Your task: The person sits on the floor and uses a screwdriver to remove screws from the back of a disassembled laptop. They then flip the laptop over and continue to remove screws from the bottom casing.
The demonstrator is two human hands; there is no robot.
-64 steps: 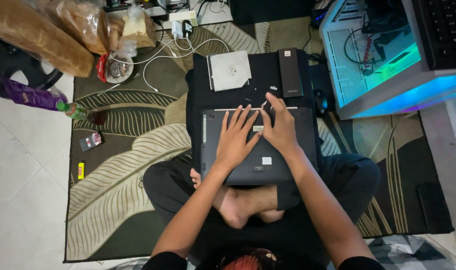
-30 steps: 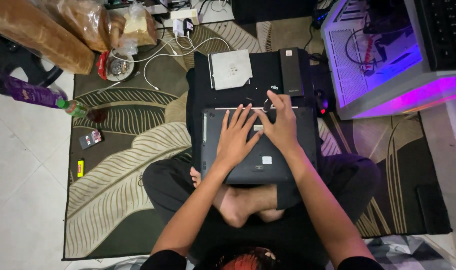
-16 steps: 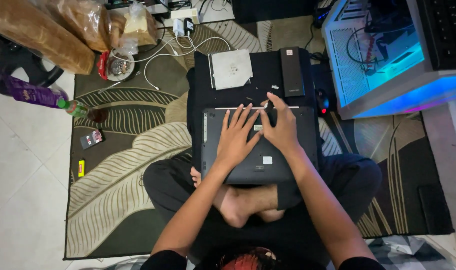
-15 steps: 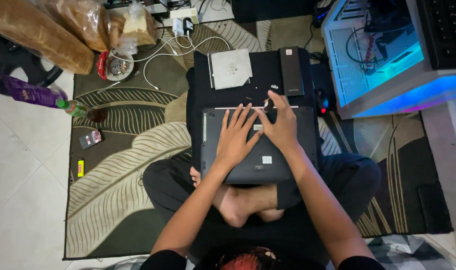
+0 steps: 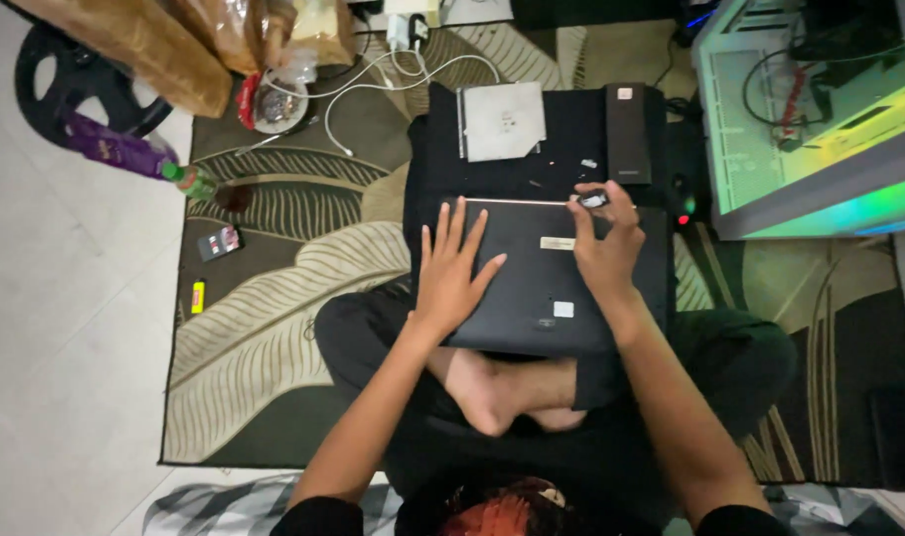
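I sit cross-legged on a rug with a dark laptop (image 5: 542,278) lying bottom-up on my lap. My left hand (image 5: 450,266) rests flat on its left part, fingers spread. At the laptop's far edge my right hand (image 5: 603,238) pinches a small dark part (image 5: 593,200) between the fingertips. Beyond the laptop lies a black cloth (image 5: 561,159) with a silver flat drive (image 5: 502,121), a black oblong battery (image 5: 627,133) and tiny loose pieces on it.
An open computer case (image 5: 810,109) with coloured lights stands at the right. White cables (image 5: 393,74), a small bowl (image 5: 272,102), a purple bottle (image 5: 125,151), a yellow lighter (image 5: 198,296) and paper bags (image 5: 144,40) lie at the left on the leaf-patterned rug (image 5: 264,328).
My right hand has slid to the laptop's far right edge and now pinches a small part. My left hand has moved left, flat on the laptop. The case lights changed colour.
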